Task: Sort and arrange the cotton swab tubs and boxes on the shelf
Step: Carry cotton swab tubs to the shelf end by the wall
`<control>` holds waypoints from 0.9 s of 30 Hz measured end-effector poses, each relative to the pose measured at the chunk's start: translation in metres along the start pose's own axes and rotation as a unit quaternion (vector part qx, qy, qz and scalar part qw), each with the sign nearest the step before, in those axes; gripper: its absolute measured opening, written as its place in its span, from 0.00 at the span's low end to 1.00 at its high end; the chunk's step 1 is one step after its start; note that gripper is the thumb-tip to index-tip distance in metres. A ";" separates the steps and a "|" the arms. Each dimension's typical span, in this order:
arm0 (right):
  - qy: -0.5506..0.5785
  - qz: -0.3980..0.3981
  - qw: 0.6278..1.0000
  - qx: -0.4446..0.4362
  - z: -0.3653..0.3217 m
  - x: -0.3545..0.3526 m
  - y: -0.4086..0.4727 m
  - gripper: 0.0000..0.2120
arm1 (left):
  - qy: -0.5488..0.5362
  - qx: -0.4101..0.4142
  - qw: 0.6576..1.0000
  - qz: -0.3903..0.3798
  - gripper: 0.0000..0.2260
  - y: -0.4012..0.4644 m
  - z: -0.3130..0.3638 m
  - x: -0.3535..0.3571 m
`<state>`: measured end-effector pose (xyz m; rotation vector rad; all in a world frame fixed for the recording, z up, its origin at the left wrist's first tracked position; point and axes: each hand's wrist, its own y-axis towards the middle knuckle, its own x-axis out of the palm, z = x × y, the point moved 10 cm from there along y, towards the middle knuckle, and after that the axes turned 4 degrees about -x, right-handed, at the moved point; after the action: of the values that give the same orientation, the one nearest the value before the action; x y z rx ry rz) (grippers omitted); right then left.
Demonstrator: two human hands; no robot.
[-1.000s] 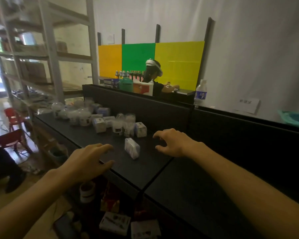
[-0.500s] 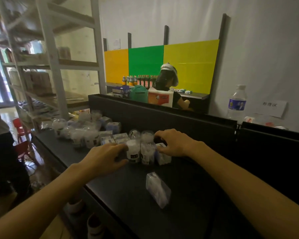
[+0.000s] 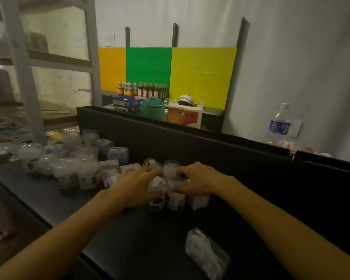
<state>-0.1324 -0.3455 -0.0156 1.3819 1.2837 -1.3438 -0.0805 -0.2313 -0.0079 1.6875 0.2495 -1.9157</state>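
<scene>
On the black shelf (image 3: 129, 235) stands a small cluster of clear cotton swab tubs. My left hand (image 3: 135, 186) grips the left tub (image 3: 157, 196) and my right hand (image 3: 198, 181) grips the tub beside it (image 3: 175, 197). Two more tubs (image 3: 162, 164) stand just behind them. A small white box (image 3: 198, 202) sits under my right hand. A clear flat swab box (image 3: 206, 253) lies alone near the front. Further left is a pile of tubs (image 3: 77, 172) and small boxes (image 3: 118, 154).
A black back panel (image 3: 210, 150) runs behind the shelf. Beyond it stand small bottles (image 3: 143, 90), a green container (image 3: 152, 108) and an orange-and-white pack (image 3: 184, 117). A water bottle (image 3: 279, 124) stands at right. A grey metal rack (image 3: 26, 83) rises at left.
Both hands moved forward from the shelf's front onto the tub cluster and closed round the two front tubs. The camera came closer.
</scene>
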 end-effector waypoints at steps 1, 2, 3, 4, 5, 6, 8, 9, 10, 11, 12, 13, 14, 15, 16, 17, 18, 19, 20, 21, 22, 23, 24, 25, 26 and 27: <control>0.001 -0.002 1.000 0.010 0.000 0.001 0.001 0.24 | -0.005 0.008 1.000 -0.004 0.23 0.004 -0.003 0.001; 0.004 -0.003 1.000 0.019 -0.001 0.002 0.002 0.25 | -0.009 0.017 1.000 -0.011 0.23 0.008 -0.005 0.003; 0.008 -0.004 1.000 0.028 -0.002 0.002 0.002 0.25 | -0.012 0.026 0.999 -0.020 0.23 0.012 -0.008 0.006; 0.010 -0.004 0.999 0.037 -0.004 0.002 0.002 0.26 | -0.013 0.034 0.999 -0.031 0.23 0.016 -0.011 0.009; 0.009 -0.005 0.999 0.046 -0.006 0.002 0.001 0.26 | -0.012 0.038 0.998 -0.042 0.23 0.019 -0.013 0.012; 0.007 -0.004 0.998 0.057 -0.008 0.003 0.001 0.26 | -0.012 0.041 0.998 -0.054 0.23 0.020 -0.016 0.015; 0.003 -0.001 0.997 0.082 -0.012 0.004 0.000 0.27 | -0.012 0.055 0.996 -0.071 0.24 0.021 -0.019 0.019; 0.003 0.001 0.996 0.095 -0.014 0.005 0.000 0.27 | -0.012 0.066 0.995 -0.075 0.25 0.021 -0.020 0.020; 0.008 0.004 0.994 0.106 -0.016 0.005 -0.002 0.27 | -0.013 0.076 0.994 -0.077 0.25 0.020 -0.020 0.020; 0.017 0.006 0.993 0.116 -0.017 0.005 -0.005 0.26 | -0.015 0.086 0.993 -0.075 0.26 0.019 -0.020 0.018; 0.032 0.011 0.991 0.126 -0.019 0.005 -0.010 0.25 | -0.018 0.094 0.993 -0.074 0.26 0.019 -0.020 0.017; 0.058 0.017 0.989 0.136 -0.022 0.005 -0.015 0.24 | -0.022 0.104 0.992 -0.072 0.26 0.018 -0.021 0.015; 0.087 0.026 0.986 0.143 -0.024 0.005 -0.021 0.24 | -0.026 0.112 0.991 -0.071 0.26 0.017 -0.022 0.014; 0.113 0.041 0.982 0.148 -0.025 0.004 -0.028 0.24 | -0.032 0.119 0.990 -0.072 0.26 0.015 -0.022 0.013; 0.132 0.058 0.977 0.155 -0.025 0.004 -0.035 0.25 | -0.044 0.124 0.989 -0.075 0.26 0.014 -0.023 0.012; 0.145 0.077 0.973 0.163 -0.025 0.003 -0.043 0.26 | -0.061 0.128 0.987 -0.075 0.26 0.013 -0.023 0.009; 0.158 0.098 0.968 0.170 -0.025 0.002 -0.052 0.27 | -0.075 0.131 0.986 -0.073 0.27 0.012 -0.023 0.006; 0.173 0.120 0.961 0.177 -0.025 0.000 -0.061 0.27 | -0.083 0.138 0.985 -0.069 0.27 0.011 -0.021 0.001; 0.187 0.145 0.955 0.181 -0.025 -0.004 -0.072 0.27 | -0.085 0.150 0.983 -0.064 0.27 0.010 -0.016 -0.004; 0.195 0.172 0.948 0.183 -0.025 -0.010 -0.084 0.26 | -0.085 0.167 0.981 -0.058 0.26 0.008 -0.010 -0.011; 0.195 0.200 0.942 0.185 -0.025 -0.017 -0.097 0.25 | -0.084 0.185 0.978 -0.052 0.25 0.007 -0.002 -0.018; 0.191 0.229 0.936 0.188 -0.026 -0.026 -0.112 0.24 | -0.084 0.204 0.974 -0.044 0.25 0.006 0.008 -0.026; 0.185 0.255 0.929 0.194 -0.027 -0.035 -0.128 0.23 | -0.081 0.220 0.971 -0.039 0.25 0.006 0.017 -0.033; 0.181 0.276 0.922 0.202 -0.027 -0.042 -0.144 0.22 | -0.080 0.233 0.968 -0.036 0.25 0.005 0.026 -0.038; 0.180 0.292 0.915 0.212 -0.027 -0.048 -0.161 0.21 | -0.082 0.243 0.966 -0.033 0.25 0.005 0.035 -0.043; 0.180 0.303 0.909 0.221 -0.028 -0.053 -0.176 0.20 | -0.089 0.253 0.963 -0.029 0.25 0.003 0.045 -0.047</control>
<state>-0.2965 -0.2965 0.0573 2.2028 0.6624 -0.9908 -0.1153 -0.2424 0.0461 1.8084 -0.2902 -2.2963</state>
